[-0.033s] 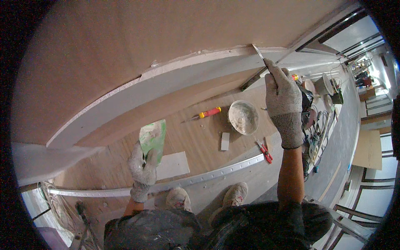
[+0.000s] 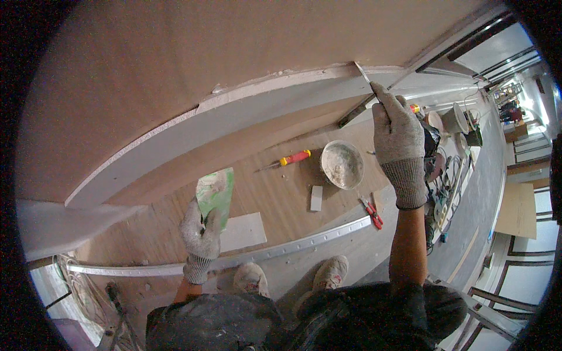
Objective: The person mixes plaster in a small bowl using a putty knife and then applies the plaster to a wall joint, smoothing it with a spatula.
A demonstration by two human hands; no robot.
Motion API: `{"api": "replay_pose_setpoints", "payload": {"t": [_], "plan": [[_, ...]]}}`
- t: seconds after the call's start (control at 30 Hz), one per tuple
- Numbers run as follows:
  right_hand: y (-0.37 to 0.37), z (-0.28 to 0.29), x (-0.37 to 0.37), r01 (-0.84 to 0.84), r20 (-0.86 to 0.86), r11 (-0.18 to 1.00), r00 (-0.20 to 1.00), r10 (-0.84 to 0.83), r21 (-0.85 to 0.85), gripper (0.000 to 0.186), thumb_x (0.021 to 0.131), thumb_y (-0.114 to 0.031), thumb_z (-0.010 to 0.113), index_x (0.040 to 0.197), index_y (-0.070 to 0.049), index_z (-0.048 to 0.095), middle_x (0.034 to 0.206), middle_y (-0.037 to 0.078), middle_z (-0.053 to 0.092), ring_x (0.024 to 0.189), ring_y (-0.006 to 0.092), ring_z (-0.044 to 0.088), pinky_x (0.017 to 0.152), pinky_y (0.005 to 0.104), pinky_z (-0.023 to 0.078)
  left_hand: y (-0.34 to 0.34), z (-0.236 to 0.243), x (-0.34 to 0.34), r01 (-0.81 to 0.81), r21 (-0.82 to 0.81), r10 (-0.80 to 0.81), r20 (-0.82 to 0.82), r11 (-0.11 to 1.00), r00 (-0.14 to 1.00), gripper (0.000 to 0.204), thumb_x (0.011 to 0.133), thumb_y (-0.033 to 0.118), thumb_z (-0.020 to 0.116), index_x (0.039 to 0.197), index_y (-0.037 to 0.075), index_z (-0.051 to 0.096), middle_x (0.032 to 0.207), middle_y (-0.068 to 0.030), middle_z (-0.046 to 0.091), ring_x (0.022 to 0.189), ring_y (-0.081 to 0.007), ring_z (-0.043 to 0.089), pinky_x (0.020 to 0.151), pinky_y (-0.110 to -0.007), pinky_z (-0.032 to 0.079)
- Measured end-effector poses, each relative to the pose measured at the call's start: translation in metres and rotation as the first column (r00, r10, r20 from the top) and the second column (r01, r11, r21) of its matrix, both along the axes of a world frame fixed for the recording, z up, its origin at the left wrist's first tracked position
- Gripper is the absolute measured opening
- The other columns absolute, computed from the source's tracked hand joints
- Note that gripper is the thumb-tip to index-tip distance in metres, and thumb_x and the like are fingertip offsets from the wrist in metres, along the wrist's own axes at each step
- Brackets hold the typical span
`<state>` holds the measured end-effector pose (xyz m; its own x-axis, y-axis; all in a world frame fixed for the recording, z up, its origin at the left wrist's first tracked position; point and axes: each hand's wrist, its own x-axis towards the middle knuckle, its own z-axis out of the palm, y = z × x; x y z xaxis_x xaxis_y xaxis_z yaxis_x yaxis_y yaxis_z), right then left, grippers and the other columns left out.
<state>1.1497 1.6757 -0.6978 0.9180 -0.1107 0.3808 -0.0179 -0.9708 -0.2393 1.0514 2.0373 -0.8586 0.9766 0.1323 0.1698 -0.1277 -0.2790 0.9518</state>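
My right hand [image 2: 400, 134], in a grey knitted glove, is closed around a slim putty knife [image 2: 363, 73]. The blade's tip touches the seam where a brown wall panel [image 2: 205, 44] meets the pale top edge of a curved white board [image 2: 234, 111]. Lower down on the left, my gloved left hand [image 2: 199, 235] grips a green plastic spreader [image 2: 216, 202]. Whitish paste is smeared over its face. Between the hands, a round tub [image 2: 361, 171] with pale, crusted paste inside stands on the wood-coloured board below.
Near the tub lie a red-and-yellow-handled screwdriver [image 2: 295, 158], a small white block [image 2: 316, 199] and red-handled pliers [image 2: 373, 214]. A perforated metal strip [image 2: 310, 238] runs before my shoes [image 2: 331, 273]. Buckets [image 2: 454, 120], cables and tools crowd the right side. Coiled cable [image 2: 85, 292] lies lower left.
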Motion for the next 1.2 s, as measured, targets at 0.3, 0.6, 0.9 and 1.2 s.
{"api": "replay_pose_setpoints", "payload": {"t": [0.3,0.6,0.9,1.2], "plan": [[0.028,0.009,-0.006,-0.097,-0.014,0.994,0.995,0.098,0.047,0.035,0.106,-0.015,0.053,0.137,-0.006,0.066,0.105,0.022,0.067,0.094,0.037,0.07,0.084,0.0413,0.054,0.005,-0.006,-0.002,-0.024,0.188,0.024,0.003,0.982,1.0,0.036,0.094,0.008,0.069,0.128,-0.003,0.068,0.097,-0.0114,0.073,0.08,-0.0158,0.067,0.072,-0.031,0.054],[0.049,0.001,-0.013,-0.073,-0.019,0.997,0.997,0.073,-0.022,0.039,0.103,-0.02,0.056,0.141,-0.016,0.06,0.115,0.018,0.068,0.098,0.0414,0.071,0.081,0.053,0.058,0.01,-0.009,-0.006,-0.004,0.235,0.007,-0.014,0.972,1.0,0.039,0.093,0.009,0.07,0.131,-0.003,0.067,0.097,-0.0123,0.073,0.079,-0.0149,0.066,0.069,-0.031,0.053],[0.083,0.01,-0.023,-0.038,-0.034,0.998,0.999,0.04,0.044,0.044,0.098,-0.012,0.057,0.141,-0.016,0.063,0.113,0.018,0.069,0.106,0.0404,0.07,0.088,0.0504,0.056,0.002,0.003,-0.006,0.024,0.184,-0.023,-0.009,0.983,1.0,0.04,0.094,0.005,0.067,0.134,-0.003,0.065,0.098,-0.0127,0.073,0.078,-0.0152,0.065,0.07,-0.031,0.053],[0.11,0.01,-0.027,0.033,-0.089,0.999,0.996,-0.033,-0.005,0.041,0.1,-0.015,0.057,0.142,-0.017,0.06,0.115,0.017,0.068,0.101,0.0396,0.071,0.085,0.052,0.057,0.01,-0.01,-0.011,0.047,0.219,-0.027,-0.091,0.975,0.995,0.037,0.095,0.006,0.065,0.131,-0.003,0.066,0.099,-0.015,0.073,0.081,-0.0198,0.068,0.071,-0.033,0.054]]}}
